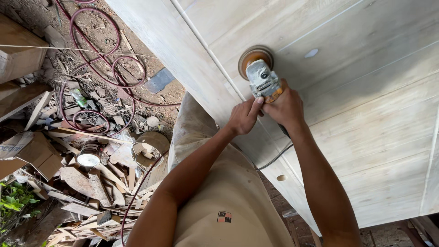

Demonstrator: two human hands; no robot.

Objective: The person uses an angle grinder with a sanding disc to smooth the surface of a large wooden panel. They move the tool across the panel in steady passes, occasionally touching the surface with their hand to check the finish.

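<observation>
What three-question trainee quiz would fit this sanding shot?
1. True or false: both hands grip the grinder.
2. Where does the sanding disc rest? A) on the pale wooden panel B) on the scrap wood pile C) in the air
3. What lies coiled on the dirt beyond the panel's edge?

Key:
1. True: the left hand and the right hand both clasp its body.
2. A.
3. A reddish hose.

grey angle grinder (262,78), disc flat on pale wooden panel (366,114).
</observation>
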